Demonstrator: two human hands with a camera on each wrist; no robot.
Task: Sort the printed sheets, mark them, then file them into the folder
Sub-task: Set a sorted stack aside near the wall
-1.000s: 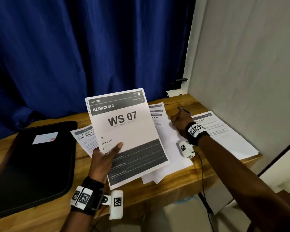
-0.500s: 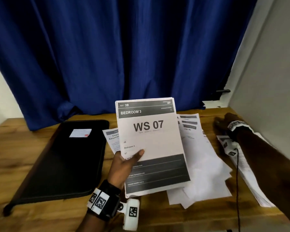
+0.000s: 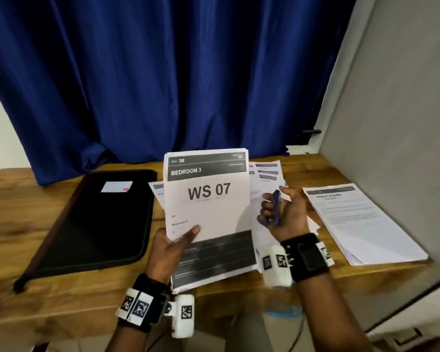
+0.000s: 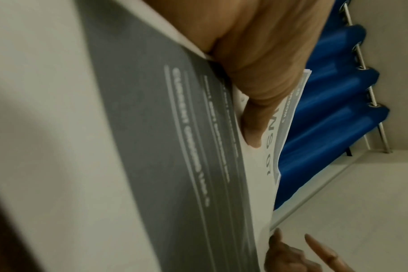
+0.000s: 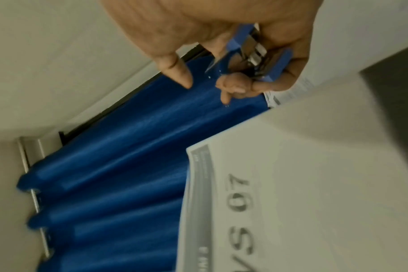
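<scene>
My left hand [image 3: 178, 240] grips a stack of printed sheets [image 3: 208, 199] by its lower left, thumb on the top page, which reads "BEDROOM 3, WS 07". The stack is held tilted above the wooden table [image 3: 23, 199]. In the left wrist view the thumb [image 4: 252, 132] presses the top sheet [image 4: 151, 147]. My right hand [image 3: 282, 212] hovers just right of the stack, palm up, fingers curled round a small blue stapler [image 3: 274, 207]. The right wrist view shows the stapler [image 5: 252, 55], blue with metal inside, in the right hand [image 5: 221, 46] above the sheets [image 5: 291, 184]. A black zip folder [image 3: 97, 219] lies closed at the left.
Loose printed sheets [image 3: 267, 174] lie fanned on the table behind the held stack. A separate pile of sheets [image 3: 353, 224] sits at the table's right edge by the grey wall [image 3: 404, 123]. A blue curtain [image 3: 188, 72] hangs behind the table.
My right hand came back from the far right corner of the table to beside the stack, now holding the blue stapler. The left hand kept the stack raised.
</scene>
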